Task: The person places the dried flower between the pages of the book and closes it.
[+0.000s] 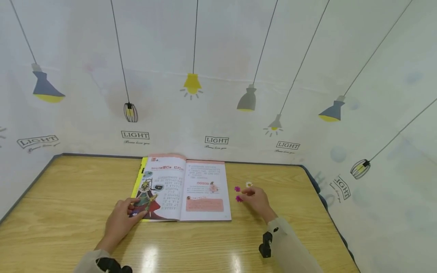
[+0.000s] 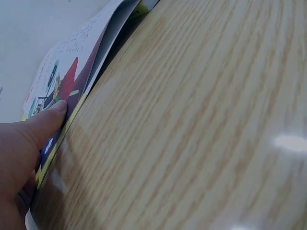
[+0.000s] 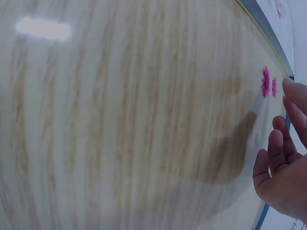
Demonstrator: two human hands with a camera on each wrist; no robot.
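Now, your left hand (image 1: 119,218) pinches the lower left edge of the open book (image 1: 205,182) on the worktop (image 1: 191,246), while your right hand (image 1: 257,199), fingers loosely bent and seemingly holding nothing, is just beside two pink flowers (image 1: 237,189), with a white flower (image 1: 249,184) just beyond and the lamp-patterned wall (image 1: 225,45) behind.

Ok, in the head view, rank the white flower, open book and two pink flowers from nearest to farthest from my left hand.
1. Open book: your left hand touches it near the lower left corner.
2. Two pink flowers: right of the book; too close to rank between them.
3. White flower: farther right, past the pink ones.
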